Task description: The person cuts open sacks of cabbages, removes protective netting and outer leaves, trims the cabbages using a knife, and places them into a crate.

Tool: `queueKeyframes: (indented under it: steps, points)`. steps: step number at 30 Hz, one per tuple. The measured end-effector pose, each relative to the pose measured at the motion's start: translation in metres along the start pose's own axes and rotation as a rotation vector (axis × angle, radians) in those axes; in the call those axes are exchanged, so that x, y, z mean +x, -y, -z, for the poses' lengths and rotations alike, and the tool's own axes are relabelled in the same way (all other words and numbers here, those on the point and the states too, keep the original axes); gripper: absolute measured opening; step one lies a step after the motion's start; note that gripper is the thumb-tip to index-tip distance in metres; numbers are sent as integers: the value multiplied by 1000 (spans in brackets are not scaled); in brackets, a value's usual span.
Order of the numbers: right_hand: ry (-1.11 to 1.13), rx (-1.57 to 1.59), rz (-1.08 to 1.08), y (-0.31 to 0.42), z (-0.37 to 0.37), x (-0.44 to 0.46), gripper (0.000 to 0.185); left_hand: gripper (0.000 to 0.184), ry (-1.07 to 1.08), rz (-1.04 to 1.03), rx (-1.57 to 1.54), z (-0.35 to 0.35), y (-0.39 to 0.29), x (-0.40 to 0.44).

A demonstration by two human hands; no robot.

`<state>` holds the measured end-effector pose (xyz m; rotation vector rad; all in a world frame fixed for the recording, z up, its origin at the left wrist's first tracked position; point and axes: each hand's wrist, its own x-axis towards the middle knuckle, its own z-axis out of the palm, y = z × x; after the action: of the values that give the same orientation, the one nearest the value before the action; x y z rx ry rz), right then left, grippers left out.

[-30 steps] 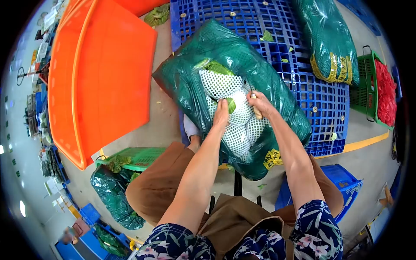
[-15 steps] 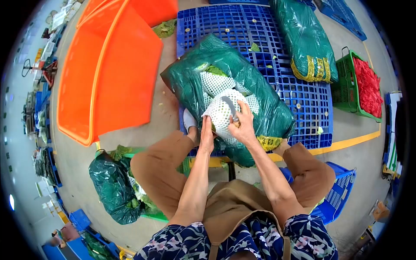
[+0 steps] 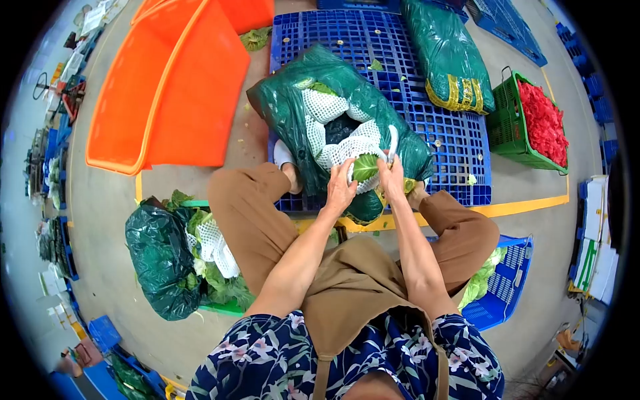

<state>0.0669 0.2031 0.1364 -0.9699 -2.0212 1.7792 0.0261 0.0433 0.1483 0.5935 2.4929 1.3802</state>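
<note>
A cabbage [image 3: 365,168] lies at the near side of the opened green plastic bag [image 3: 293,107], its green leaves bare where the white foam net [image 3: 363,142] is parted. My left hand [image 3: 341,188] is closed on the cabbage's left side, at the net's edge. My right hand [image 3: 392,179] grips a small curved knife [image 3: 393,139], its blade pointing up and away from me, while the fingers touch the cabbage's right side. More net-wrapped heads [image 3: 323,105] sit in the bag around a dark gap.
The bag rests on a blue pallet [image 3: 460,157] beside another full green bag [image 3: 447,53]. Large orange bins [image 3: 200,100] stand left. At right is a green crate [image 3: 510,123] of red material. Beside my legs are a blue basket [image 3: 507,293] with leaves and a dark green bag [image 3: 160,260] by discarded nets.
The cabbage has come nearer to me and turned, showing bare leaves. A dark gap has appeared in the bag. The knife blade has swung off the net to point upward.
</note>
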Motion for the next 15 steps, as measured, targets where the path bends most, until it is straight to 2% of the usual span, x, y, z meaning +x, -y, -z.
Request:
queueKeyframes:
  steps: [1, 4, 5, 6, 7, 8, 10, 11, 14, 15]
  points:
    - [43, -81, 43, -1, 0, 3, 37, 64, -6, -36, -31, -1, 0, 0]
    - [106, -310, 187, -15, -4, 15, 41, 63, -66, 319, -230, -1, 0, 3]
    - [88, -384, 242, -28, -6, 19, 43, 65, -237, 363, -195, -3, 5, 6]
    - [71, -460, 297, -41, -5, 23, 45, 56, -269, 521, -151, 0, 14, 7]
    - [138, -368, 211, -36, -3, 21, 47, 49, -305, 484, -3, -12, 45, 7]
    - [108, -402, 268, -36, -4, 21, 46, 44, -341, 447, 146, -24, 76, 8]
    - [53, -471, 384, -42, -5, 22, 45, 34, -301, 658, -81, -16, 77, 18]
    - [74, -428, 319, -49, -6, 25, 44, 25, -353, 823, -452, -24, 85, 29]
    - [126, -246, 45, -37, -1, 23, 41, 18, -567, 985, -1180, -25, 79, 55]
    - [145, -146, -95, -22, 6, 18, 41, 15, -566, 1015, -1284, -19, 66, 56]
